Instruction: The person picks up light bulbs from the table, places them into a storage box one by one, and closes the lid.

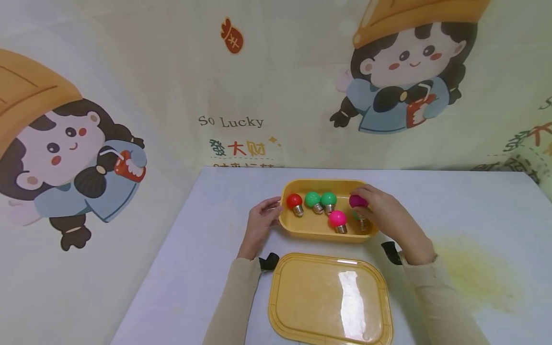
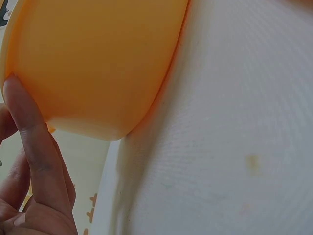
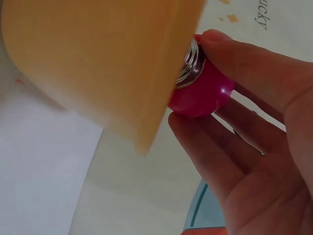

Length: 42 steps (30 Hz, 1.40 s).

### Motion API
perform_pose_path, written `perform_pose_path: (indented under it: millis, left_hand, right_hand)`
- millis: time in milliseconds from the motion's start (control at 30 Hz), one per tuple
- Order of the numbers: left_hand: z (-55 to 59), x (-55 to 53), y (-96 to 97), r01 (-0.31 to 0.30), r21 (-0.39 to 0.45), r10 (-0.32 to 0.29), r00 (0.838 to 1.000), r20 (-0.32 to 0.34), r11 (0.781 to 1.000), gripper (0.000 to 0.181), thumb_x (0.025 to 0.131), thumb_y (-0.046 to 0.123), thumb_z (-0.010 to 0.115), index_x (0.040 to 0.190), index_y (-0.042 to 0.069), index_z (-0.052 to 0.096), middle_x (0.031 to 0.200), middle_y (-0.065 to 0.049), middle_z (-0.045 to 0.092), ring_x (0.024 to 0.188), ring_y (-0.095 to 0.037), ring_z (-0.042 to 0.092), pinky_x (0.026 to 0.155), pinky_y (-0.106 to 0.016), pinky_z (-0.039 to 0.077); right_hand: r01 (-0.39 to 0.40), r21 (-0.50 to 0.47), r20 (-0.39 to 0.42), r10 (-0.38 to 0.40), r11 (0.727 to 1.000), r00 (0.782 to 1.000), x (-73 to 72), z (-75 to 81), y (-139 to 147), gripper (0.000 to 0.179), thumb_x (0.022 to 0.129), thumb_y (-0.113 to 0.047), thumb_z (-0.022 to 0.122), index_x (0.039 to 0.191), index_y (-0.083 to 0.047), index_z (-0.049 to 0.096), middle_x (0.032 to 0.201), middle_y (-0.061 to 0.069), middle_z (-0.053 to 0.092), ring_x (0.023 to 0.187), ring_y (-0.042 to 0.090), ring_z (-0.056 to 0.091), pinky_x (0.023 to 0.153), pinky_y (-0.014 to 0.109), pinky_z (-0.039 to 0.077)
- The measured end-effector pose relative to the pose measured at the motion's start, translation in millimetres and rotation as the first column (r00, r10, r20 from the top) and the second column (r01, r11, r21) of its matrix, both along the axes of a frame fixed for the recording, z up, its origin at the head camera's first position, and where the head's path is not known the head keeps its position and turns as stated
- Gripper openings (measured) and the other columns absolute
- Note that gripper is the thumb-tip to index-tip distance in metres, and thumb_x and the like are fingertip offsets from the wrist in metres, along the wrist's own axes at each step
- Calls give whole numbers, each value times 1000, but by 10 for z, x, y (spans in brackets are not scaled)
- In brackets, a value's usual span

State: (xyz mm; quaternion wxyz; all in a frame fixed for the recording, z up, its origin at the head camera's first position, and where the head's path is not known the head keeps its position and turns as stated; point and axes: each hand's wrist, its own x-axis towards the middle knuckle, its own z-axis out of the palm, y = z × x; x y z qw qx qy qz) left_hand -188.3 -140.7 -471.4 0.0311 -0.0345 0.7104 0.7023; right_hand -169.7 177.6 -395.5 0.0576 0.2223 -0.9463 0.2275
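Note:
A yellow plastic box stands at the back of the table with several small light bulbs inside. Against its left end rests my left hand, a fingertip touching the outer wall just below the rim. Between the thumb and fingers of my right hand is a magenta bulb, pinched by its round part at the box's right end; its silver screw base shows in the right wrist view. In the box lie a red bulb, two green bulbs and a pink bulb. Another green bulb is partly hidden under my right hand.
Nearer to me, a flat yellow lid lies on the white table. Behind the table hangs a printed cloth with cartoon figures. Black straps show at both wrists.

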Motion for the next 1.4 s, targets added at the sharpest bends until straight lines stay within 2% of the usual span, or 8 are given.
perform_pose_path:
  millis: [167, 600, 1000, 1400]
  left_hand:
    - [11, 5, 8, 3, -8, -3, 1000, 3, 1000, 32, 93, 18, 70, 125, 12, 67, 118, -12, 65, 91, -21, 64, 70, -23, 57]
    - [-1, 1, 13, -1, -17, 1, 1000, 7, 1000, 31, 93, 19, 71, 123, 14, 68, 118, -9, 66, 88, -19, 65, 70, -24, 58]
    - [15, -4, 4, -1, -23, 1, 1000, 0, 1000, 30, 94, 19, 70, 123, 14, 68, 117, -10, 65, 89, -20, 65, 70, -25, 58]
    - [6, -8, 5, -3, -13, 3, 1000, 3, 1000, 33, 94, 18, 70, 126, 11, 66, 119, -12, 64, 88, -19, 64, 69, -23, 57]
  right_hand:
    - [-19, 8, -37, 19, 1000, 999, -44, -49, -15, 38, 82, -4, 79, 115, 4, 63, 113, 19, 64, 98, 35, 64, 84, 50, 57]
    - [-37, 2, -41, 37, 999, 998, -128, -165, -70, 37, 83, -6, 79, 116, 3, 64, 114, 20, 64, 100, 35, 62, 85, 51, 57]
    - [-43, -7, 40, 43, 999, 998, -177, -198, -151, 38, 84, -7, 78, 119, 2, 64, 113, 19, 66, 103, 34, 60, 89, 53, 54]
    - [-62, -19, 48, 63, 998, 997, -234, -305, -177, 37, 85, -7, 77, 118, 4, 64, 111, 18, 65, 100, 32, 60, 88, 50, 56]
